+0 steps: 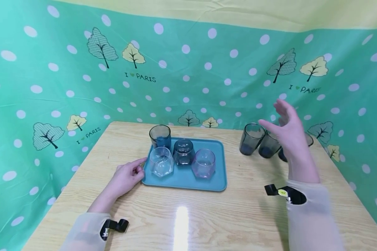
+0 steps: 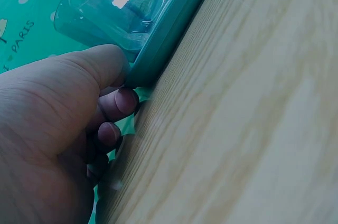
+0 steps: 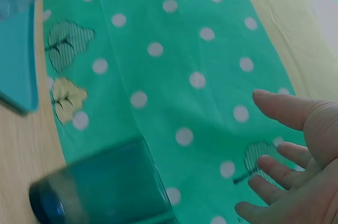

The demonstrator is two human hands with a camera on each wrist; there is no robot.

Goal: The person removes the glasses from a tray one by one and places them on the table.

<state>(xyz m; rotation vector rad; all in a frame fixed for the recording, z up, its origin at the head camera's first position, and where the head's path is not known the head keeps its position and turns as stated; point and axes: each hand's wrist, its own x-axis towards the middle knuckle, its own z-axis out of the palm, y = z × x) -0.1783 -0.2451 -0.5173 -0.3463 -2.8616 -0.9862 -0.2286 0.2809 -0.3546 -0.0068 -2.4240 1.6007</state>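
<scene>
My left hand (image 1: 125, 178) is at the left edge of a blue tray (image 1: 183, 181). In the left wrist view its thumb (image 2: 108, 63) lies against the tray's corner, with the other fingers curled beneath. On the tray stand a clear faceted glass (image 1: 161, 165), a dark grey glass (image 1: 184, 155), a pinkish glass (image 1: 204, 167) and a tall grey-blue tumbler (image 1: 160, 137) at the back left. To the right, my right hand (image 1: 290, 134) is raised, thumb and fingers spread and holding nothing. Near it stand tall smoky tumblers (image 1: 252, 141), partly hidden by the hand and wrist.
A light wooden table (image 1: 238, 216) carries everything. Behind and beside it hangs a green dotted cloth (image 1: 207, 87) with printed trees. The tumblers (image 1: 268, 146) on the right stand in a row near the table's back edge.
</scene>
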